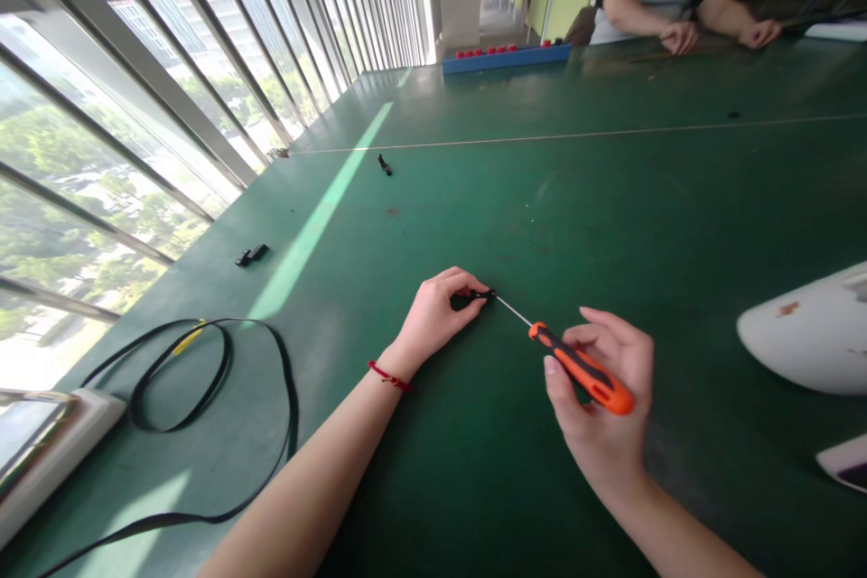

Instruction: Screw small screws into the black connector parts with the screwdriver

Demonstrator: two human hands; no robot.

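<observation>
My left hand (445, 312), with a red string bracelet at the wrist, pinches a small black part (472, 296) low over the green tabletop. Its exact kind is too small to make out. In my right hand (613, 388) lies an orange and black screwdriver (581, 368), held between thumb and fingers. The thin metal shaft points up and left, and its tip meets the right end of the black part. Two other small black pieces lie farther off: one piece (252, 255) to the left, another piece (385, 164) toward the back.
A flat black strap (293, 379) loops over the table's left side beside a white-edged object (60, 452). White objects (813, 330) stand at the right edge. A blue tray (505, 60) with red items sits at the far end, near another person (660, 4). Metal railings (203, 45) run along the left.
</observation>
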